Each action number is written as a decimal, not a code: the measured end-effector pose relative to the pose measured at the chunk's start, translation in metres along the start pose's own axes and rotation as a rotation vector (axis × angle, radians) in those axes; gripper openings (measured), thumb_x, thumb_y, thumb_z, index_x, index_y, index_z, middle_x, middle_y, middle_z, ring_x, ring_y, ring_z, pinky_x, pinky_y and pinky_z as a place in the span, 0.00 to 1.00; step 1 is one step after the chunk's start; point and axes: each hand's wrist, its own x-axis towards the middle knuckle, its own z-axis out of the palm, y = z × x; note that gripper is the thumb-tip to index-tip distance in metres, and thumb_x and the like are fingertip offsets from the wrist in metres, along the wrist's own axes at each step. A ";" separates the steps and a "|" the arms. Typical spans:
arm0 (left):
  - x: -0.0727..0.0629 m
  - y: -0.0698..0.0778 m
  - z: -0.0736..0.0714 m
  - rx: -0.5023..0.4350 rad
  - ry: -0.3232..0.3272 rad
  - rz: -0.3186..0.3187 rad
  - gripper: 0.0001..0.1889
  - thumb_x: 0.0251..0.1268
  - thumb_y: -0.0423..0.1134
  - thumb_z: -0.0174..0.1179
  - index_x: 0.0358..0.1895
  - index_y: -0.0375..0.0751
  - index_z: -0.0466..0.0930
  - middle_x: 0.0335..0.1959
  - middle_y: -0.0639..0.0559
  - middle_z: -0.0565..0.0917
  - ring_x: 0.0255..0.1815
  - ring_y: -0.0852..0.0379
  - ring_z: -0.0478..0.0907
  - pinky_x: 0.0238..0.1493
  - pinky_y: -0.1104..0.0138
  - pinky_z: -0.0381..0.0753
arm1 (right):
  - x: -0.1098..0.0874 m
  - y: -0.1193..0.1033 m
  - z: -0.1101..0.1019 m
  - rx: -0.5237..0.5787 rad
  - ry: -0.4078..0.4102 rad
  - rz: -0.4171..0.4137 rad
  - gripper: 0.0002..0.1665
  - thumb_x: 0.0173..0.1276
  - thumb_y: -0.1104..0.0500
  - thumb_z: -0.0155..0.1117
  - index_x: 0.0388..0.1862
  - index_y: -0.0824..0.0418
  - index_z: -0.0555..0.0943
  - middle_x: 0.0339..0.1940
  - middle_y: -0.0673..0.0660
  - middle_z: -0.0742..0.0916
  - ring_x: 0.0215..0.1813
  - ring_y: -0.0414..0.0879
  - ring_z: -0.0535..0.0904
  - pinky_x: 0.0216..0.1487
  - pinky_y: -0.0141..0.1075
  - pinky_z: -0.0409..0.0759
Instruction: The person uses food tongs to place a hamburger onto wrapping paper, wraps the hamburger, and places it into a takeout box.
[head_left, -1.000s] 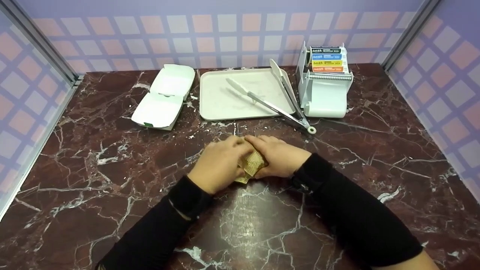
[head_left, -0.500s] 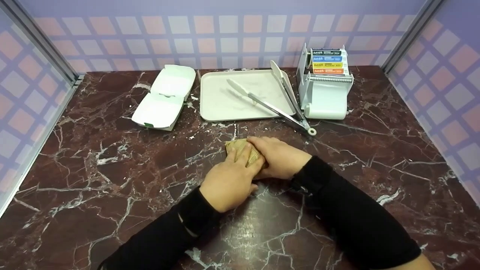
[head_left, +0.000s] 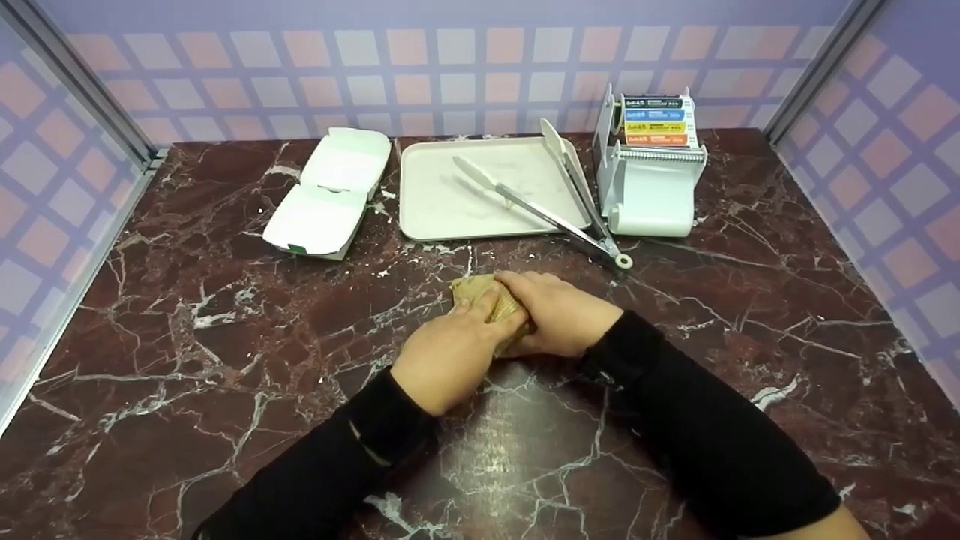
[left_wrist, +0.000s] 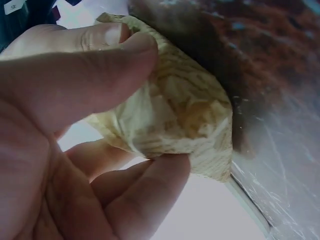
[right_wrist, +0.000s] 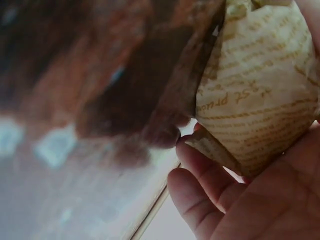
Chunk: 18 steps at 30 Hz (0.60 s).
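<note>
Between both hands, near the middle of the table, sits a rounded bundle wrapped in tan paper printed with lines of text (head_left: 474, 288); its contents are hidden. My left hand (head_left: 450, 352) holds its left and near side. In the left wrist view, thumb and fingers close round the crumpled, folded paper (left_wrist: 192, 107). Cupped round the right side, my right hand (head_left: 564, 311) has its thumb toward the top. The right wrist view shows brown script on the smooth wrapping (right_wrist: 260, 95), a loose paper corner low down and curved fingers (right_wrist: 197, 200) by it.
An opened white clamshell box (head_left: 319, 217) lies at the back left. Behind the hands is a cream tray (head_left: 431, 214) with metal tongs (head_left: 536, 217) lying across it, their handle end over its front edge. A label dispenser (head_left: 652, 187) with coloured rolls stands at the back right.
My left hand went from the bundle's left side to spread over its top, then drew back slightly toward the near left. The right hand has hardly moved.
</note>
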 end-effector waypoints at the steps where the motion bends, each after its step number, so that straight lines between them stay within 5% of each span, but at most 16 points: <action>1: 0.001 0.000 0.000 -0.004 0.004 -0.008 0.31 0.79 0.43 0.58 0.81 0.63 0.63 0.84 0.38 0.59 0.75 0.31 0.72 0.56 0.43 0.88 | 0.000 0.000 0.000 0.003 0.003 0.001 0.67 0.60 0.36 0.79 0.86 0.61 0.55 0.80 0.68 0.71 0.81 0.63 0.67 0.86 0.57 0.58; 11: 0.006 -0.002 0.003 0.074 0.088 0.000 0.33 0.73 0.33 0.62 0.78 0.64 0.70 0.79 0.37 0.71 0.57 0.33 0.86 0.48 0.46 0.91 | 0.000 0.004 -0.001 0.053 -0.020 0.037 0.69 0.56 0.40 0.83 0.88 0.55 0.53 0.82 0.64 0.70 0.81 0.63 0.65 0.83 0.59 0.63; 18: 0.006 -0.004 0.003 0.083 0.084 0.031 0.34 0.70 0.32 0.66 0.76 0.62 0.73 0.78 0.36 0.72 0.56 0.37 0.88 0.46 0.51 0.93 | -0.009 0.020 -0.016 0.155 -0.056 0.055 0.65 0.61 0.34 0.77 0.88 0.49 0.53 0.85 0.59 0.66 0.83 0.58 0.64 0.82 0.61 0.64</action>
